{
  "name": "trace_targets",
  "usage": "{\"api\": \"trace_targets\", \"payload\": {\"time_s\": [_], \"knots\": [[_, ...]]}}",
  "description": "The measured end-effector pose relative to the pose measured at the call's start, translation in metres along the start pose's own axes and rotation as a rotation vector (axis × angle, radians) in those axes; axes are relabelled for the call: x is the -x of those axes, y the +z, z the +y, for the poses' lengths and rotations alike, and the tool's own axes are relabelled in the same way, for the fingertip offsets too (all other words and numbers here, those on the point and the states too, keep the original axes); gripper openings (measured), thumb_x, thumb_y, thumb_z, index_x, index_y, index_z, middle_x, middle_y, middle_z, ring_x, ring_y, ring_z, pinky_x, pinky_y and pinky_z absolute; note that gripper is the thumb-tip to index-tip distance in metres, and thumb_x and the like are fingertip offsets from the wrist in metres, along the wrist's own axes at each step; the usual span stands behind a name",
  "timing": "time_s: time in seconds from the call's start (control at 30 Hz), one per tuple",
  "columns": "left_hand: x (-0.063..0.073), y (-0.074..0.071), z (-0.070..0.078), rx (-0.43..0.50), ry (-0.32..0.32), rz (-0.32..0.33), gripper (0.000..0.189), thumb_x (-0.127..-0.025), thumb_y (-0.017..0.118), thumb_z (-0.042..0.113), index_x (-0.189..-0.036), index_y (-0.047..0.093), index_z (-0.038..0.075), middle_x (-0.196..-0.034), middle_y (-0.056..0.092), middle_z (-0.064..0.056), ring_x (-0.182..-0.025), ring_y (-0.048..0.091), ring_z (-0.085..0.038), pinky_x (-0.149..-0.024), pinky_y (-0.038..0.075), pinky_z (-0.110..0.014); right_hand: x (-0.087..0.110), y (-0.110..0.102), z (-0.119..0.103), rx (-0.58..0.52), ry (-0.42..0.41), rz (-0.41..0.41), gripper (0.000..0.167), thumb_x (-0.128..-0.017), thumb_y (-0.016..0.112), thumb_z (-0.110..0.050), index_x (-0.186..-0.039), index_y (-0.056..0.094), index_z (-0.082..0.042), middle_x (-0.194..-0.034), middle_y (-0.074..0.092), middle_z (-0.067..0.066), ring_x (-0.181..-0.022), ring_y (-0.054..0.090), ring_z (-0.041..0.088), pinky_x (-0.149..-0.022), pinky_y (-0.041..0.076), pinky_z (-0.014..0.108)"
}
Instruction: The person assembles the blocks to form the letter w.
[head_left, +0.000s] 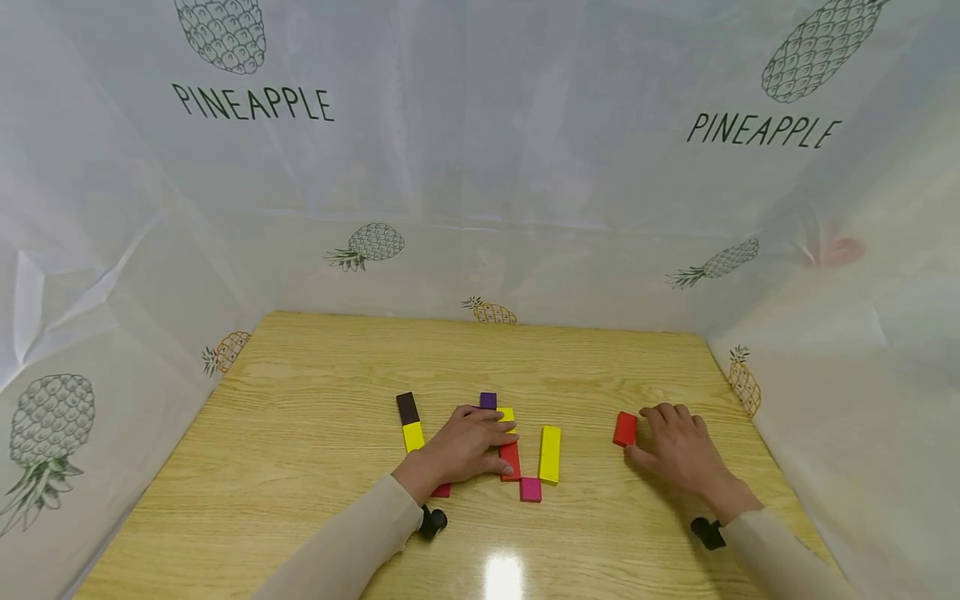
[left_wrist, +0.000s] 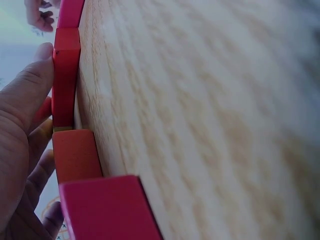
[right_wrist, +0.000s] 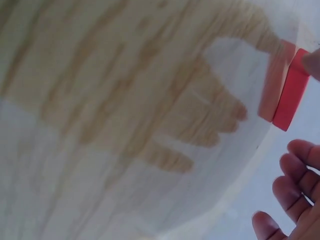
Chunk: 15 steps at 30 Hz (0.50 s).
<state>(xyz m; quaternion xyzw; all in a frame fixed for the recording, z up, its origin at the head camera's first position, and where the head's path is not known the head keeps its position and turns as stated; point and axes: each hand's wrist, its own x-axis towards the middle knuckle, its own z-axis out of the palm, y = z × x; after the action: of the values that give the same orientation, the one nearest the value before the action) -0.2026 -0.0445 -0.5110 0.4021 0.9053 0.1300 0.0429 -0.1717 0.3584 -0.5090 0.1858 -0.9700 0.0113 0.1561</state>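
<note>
My left hand (head_left: pixel 467 446) lies over a line of blocks, its fairly straight fingers across a yellow block (head_left: pixel 506 413) and a red block (head_left: pixel 510 461). In the left wrist view, the thumb (left_wrist: pixel 32 82) rests along the side of that red block. An orange block (left_wrist: pixel 77 155) and a magenta block (left_wrist: pixel 107 210) stand closer to that camera. Off to the right, my right hand (head_left: pixel 678 446) is beside a separate red block (head_left: pixel 625 429). Its thumb is at the block's near end, while the other fingers spread loosely apart from it in the right wrist view.
Right of my left hand are a yellow block (head_left: pixel 550 455) and a magenta block (head_left: pixel 530 489). A purple block (head_left: pixel 488 401) sits beyond it. To the left run a dark block (head_left: pixel 407 408) and another yellow block (head_left: pixel 413 436). Pineapple-print sheeting (head_left: pixel 480 167) encloses the wooden table (head_left: pixel 300 400).
</note>
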Motion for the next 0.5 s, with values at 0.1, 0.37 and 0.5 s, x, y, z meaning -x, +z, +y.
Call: {"api": "trace_targets", "payload": {"time_s": [0.1,0.37,0.5], "knots": [[0.0000,0.0001,0.0000,-0.002,0.002,0.002,0.059,-0.101,0.061,0.059,-0.151,0.061,0.028,-0.159,0.054,0.009,-0.153,0.041,-0.017,-0.122,0.031,-0.047,-0.0010,0.0006,0.0013,-0.017,0.012,-0.043,0.062,-0.090,0.077,-0.045,-0.128,0.065,0.003,-0.123,0.064,0.022,-0.113,0.058,0.045,-0.085,0.048,0.064],[0.0003,-0.0018,0.0024,0.003,0.001,0.000,0.058,-0.101,0.062,0.057,-0.151,0.061,0.027,-0.159,0.054,0.008,-0.154,0.041,-0.017,-0.122,0.031,-0.046,-0.0023,0.0054,0.0047,-0.036,0.009,-0.073,0.059,-0.090,0.077,-0.045,-0.127,0.066,0.000,-0.123,0.064,0.020,-0.112,0.059,0.044,-0.085,0.048,0.064],[0.0002,-0.0015,0.0019,0.007,0.001,0.001,0.058,-0.101,0.062,0.057,-0.151,0.061,0.027,-0.159,0.054,0.008,-0.154,0.041,-0.017,-0.122,0.030,-0.046,-0.0033,0.0053,0.0038,-0.045,0.007,-0.070,0.054,-0.090,0.077,-0.043,-0.124,0.068,-0.002,-0.121,0.065,0.019,-0.110,0.059,0.042,-0.084,0.048,0.063]]}}
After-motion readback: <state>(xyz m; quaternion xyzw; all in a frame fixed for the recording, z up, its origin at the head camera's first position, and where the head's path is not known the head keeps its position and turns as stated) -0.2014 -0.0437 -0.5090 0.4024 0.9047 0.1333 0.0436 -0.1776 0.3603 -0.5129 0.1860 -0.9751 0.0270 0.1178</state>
